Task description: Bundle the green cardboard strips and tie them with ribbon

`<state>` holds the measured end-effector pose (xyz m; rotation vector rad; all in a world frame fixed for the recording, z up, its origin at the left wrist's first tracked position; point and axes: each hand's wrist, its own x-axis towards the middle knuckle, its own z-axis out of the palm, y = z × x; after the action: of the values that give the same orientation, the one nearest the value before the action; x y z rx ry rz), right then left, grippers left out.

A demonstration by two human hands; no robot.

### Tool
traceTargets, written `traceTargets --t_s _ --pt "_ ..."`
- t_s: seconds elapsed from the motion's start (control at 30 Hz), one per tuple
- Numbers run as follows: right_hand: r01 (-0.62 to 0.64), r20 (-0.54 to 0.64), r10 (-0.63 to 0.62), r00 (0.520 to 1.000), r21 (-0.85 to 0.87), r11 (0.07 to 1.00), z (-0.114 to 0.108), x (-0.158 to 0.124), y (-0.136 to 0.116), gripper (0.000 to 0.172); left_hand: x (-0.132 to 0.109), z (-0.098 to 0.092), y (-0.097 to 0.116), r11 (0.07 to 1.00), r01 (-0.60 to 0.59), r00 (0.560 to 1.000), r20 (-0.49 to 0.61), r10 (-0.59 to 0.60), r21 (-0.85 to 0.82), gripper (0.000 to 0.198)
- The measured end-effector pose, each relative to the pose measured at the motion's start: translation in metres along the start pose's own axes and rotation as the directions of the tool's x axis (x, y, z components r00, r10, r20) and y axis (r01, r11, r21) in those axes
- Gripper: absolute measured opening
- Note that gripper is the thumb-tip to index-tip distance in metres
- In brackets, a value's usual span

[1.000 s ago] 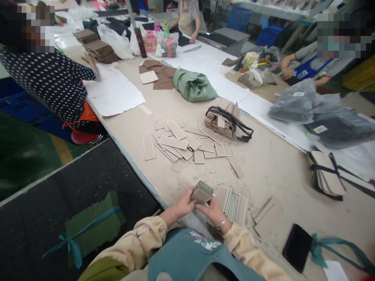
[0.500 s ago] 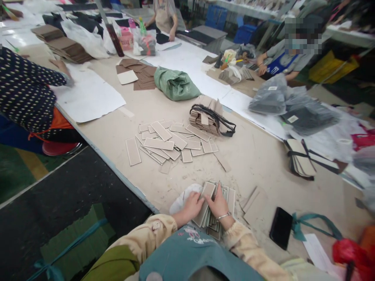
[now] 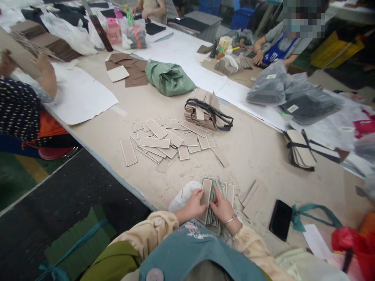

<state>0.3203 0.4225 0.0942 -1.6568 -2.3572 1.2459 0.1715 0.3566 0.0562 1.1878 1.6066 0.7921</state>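
Close in front of me is a fanned stack of rectangular beige pieces point(image 3: 223, 188) with pale borders and dark edges. My left hand point(image 3: 195, 203) is closed on its left side, fingertips on the face of the leftmost piece point(image 3: 207, 188). My right hand point(image 3: 222, 207) grips the overlapping pieces from the right, its thumb and forefinger at their edges. A silver bangle is on that wrist. Beside my left hand lies a white cloth-like bundle point(image 3: 183, 196). Farther off is a loose, scattered heap of similar pieces point(image 3: 154, 142).
Behind the heap are a strapped bundle point(image 3: 202, 111) and a green bag point(image 3: 170, 78). To my right lie beige strips point(image 3: 252, 197), a black phone point(image 3: 280, 219) and a teal ribbon point(image 3: 318, 210). Co-workers are at the left and far right; the table edge point(image 3: 117, 173) runs along my left.
My right hand has drawn slightly down and right along the stack, and the leftmost piece sits more upright. At left, the co-worker's hands now hold up a brown sheet stack. The view has shifted slightly.
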Motion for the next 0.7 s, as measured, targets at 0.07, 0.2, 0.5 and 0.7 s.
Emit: traceTargets --t_s 0.07,0.2,0.5,0.7 --pt "0.020 -0.007 -0.020 1.000 -0.089 0.996 0.000 -0.004 0.003 0.066 0.000 0.000 0.002 0.998 -0.038 0.999 -0.006 0.039 0.059 0.051" --pt "0.076 -0.021 -0.083 0.996 -0.228 0.971 0.002 -0.008 0.019 0.054 0.002 -0.014 0.006 0.997 -0.031 0.999 -0.023 0.033 0.065 0.034" --pt "0.222 -0.059 -0.229 0.972 -0.105 0.969 0.007 -0.005 0.049 0.045 0.034 -0.212 -0.037 0.919 0.375 0.628 -0.695 -0.349 -0.122 0.036" --pt "0.242 -0.014 -0.244 0.970 -0.084 0.967 0.006 -0.002 0.046 0.037 0.035 -0.338 -0.072 0.692 0.622 0.185 -0.790 -0.584 -0.366 0.057"
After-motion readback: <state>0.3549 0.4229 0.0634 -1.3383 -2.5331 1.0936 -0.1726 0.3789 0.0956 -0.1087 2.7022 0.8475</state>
